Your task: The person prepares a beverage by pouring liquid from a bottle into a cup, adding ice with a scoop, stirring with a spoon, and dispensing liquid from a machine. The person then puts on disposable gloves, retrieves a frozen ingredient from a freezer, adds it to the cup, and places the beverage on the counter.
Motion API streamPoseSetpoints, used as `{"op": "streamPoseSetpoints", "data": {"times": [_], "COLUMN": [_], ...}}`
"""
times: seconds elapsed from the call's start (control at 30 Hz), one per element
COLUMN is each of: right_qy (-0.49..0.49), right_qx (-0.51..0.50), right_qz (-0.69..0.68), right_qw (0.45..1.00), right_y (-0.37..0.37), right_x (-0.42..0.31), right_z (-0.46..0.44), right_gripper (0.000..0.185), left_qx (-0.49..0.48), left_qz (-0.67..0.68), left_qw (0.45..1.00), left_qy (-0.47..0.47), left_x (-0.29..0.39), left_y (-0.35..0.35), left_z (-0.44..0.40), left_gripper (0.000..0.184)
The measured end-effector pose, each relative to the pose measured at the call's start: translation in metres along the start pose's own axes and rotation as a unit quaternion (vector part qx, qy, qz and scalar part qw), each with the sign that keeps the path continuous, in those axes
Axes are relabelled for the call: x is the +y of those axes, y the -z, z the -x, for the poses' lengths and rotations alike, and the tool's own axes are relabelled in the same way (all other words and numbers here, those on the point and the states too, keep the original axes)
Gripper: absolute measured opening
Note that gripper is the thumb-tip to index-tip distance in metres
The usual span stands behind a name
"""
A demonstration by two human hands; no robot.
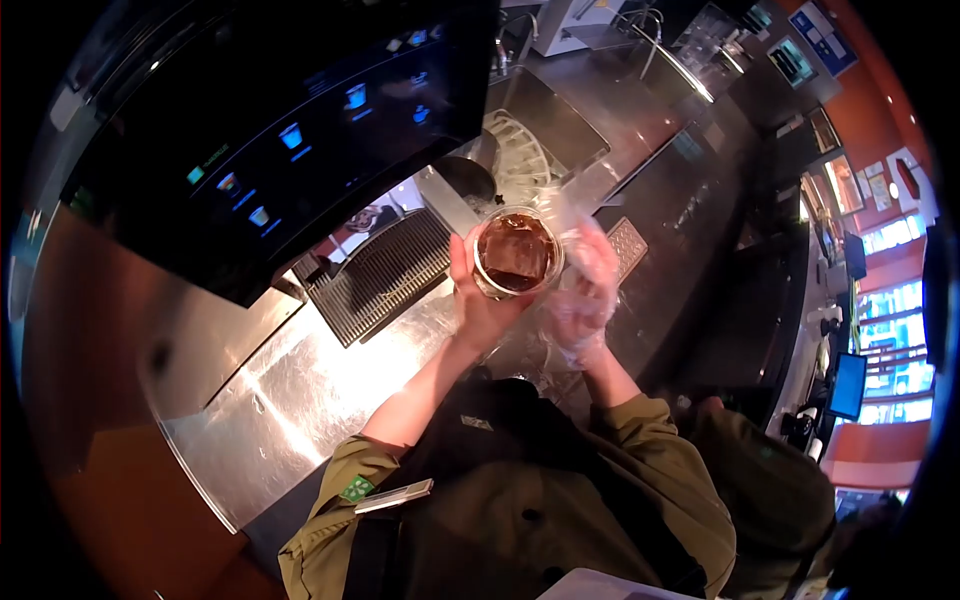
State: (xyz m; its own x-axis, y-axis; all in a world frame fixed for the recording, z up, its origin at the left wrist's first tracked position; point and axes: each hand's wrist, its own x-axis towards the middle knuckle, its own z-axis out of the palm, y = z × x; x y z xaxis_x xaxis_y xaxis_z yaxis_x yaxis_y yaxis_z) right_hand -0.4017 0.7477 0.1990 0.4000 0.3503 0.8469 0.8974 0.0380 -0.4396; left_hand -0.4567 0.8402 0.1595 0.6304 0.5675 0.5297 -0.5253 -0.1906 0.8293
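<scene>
My left hand is wrapped round a clear plastic cup. Dark brown drink fills it almost to the rim, and its open top faces me. Close by the cup's right side is my right hand, in a loose clear plastic glove. Its fingers are curved and apart from the thumb, slightly blurred; whether they touch the cup I cannot make out.
A drip grate sits on the steel counter, below a large dark display. Beyond the cup are a round rack and a steel sink. A perforated tray lies to the right. Another person's dark sleeve shows at lower right.
</scene>
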Motion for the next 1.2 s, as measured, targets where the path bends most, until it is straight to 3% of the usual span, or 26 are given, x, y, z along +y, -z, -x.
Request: {"op": "streamPoseSetpoints", "data": {"times": [0.03,0.1,0.17,0.23,0.3,0.37,0.4,0.43,0.57,0.67,0.7,0.73,0.83,0.93,1.03,1.13,1.17,1.2], "right_qy": [-0.027,-0.087,-0.154,-0.210,-0.202,-0.310,-0.359,-0.350,-0.365,-0.398,-0.396,-0.424,-0.441,-0.391,-0.347,-0.328,-0.351,-0.286], "right_qx": [0.063,0.158,0.223,0.201,0.216,0.276,0.307,0.392,0.421,0.417,0.436,0.518,0.531,0.491,0.467,0.423,0.443,0.399], "right_qz": [-0.056,-0.114,-0.126,-0.068,0.033,-0.014,-0.039,-0.307,-0.470,-0.590,-0.634,-0.593,-0.590,-0.646,-0.667,-0.654,-0.635,-0.677], "right_qw": [0.996,0.977,0.954,0.954,0.955,0.910,0.881,0.794,0.685,0.565,0.501,0.449,0.420,0.435,0.465,0.535,0.526,0.548], "right_y": [0.002,0.010,0.022,0.049,0.065,0.078,0.085,0.097,0.137,0.172,0.186,0.198,0.246,0.295,0.337,0.376,0.385,0.392], "right_x": [0.002,0.001,-0.006,-0.003,0.004,0.009,0.013,0.024,0.054,0.060,0.067,0.072,0.089,0.113,0.128,0.143,0.156,0.173], "right_z": [-0.001,-0.007,-0.019,-0.014,-0.011,-0.001,0.006,0.021,0.074,0.090,0.102,0.115,0.146,0.165,0.159,0.152,0.162,0.166], "right_gripper": [0.041,0.038,0.050,0.066,0.061,0.055,0.051,0.045,0.042,0.043,0.046,0.046,0.049,0.058,0.062,0.065,0.066,0.064], "left_qx": [-0.012,-0.058,-0.060,-0.058,-0.055,-0.040,-0.056,-0.064,-0.126,-0.157,-0.163,-0.174,-0.194,-0.236,-0.264,-0.297,-0.307,-0.318], "left_qz": [0.029,-0.062,-0.047,-0.040,-0.043,-0.006,-0.018,-0.009,-0.012,0.020,0.027,0.030,0.043,0.069,0.125,0.149,0.146,0.145], "left_qw": [0.997,0.996,0.997,0.997,0.998,0.998,0.997,0.997,0.990,0.986,0.983,0.981,0.976,0.967,0.952,0.938,0.936,0.934], "left_qy": [0.069,0.016,-0.027,-0.029,0.009,0.038,0.054,0.044,0.054,0.048,0.076,0.083,0.091,0.071,0.091,0.095,0.087,0.079], "left_x": [0.000,-0.014,-0.018,-0.020,-0.026,-0.028,-0.030,-0.032,-0.035,-0.040,-0.042,-0.044,-0.054,-0.066,-0.074,-0.096,-0.104,-0.110], "left_y": [-0.002,-0.001,-0.004,-0.010,-0.015,-0.028,-0.032,-0.039,-0.076,-0.121,-0.138,-0.158,-0.222,-0.292,-0.364,-0.434,-0.459,-0.485], "left_z": [0.002,0.002,0.001,0.001,0.006,0.007,0.007,0.009,0.009,0.011,0.012,0.012,0.014,0.012,0.008,0.000,-0.002,-0.005], "left_gripper": [0.100,0.109,0.110,0.111,0.111,0.107,0.109,0.110,0.113,0.114,0.114,0.115,0.113,0.111,0.109,0.110,0.110,0.111]}}
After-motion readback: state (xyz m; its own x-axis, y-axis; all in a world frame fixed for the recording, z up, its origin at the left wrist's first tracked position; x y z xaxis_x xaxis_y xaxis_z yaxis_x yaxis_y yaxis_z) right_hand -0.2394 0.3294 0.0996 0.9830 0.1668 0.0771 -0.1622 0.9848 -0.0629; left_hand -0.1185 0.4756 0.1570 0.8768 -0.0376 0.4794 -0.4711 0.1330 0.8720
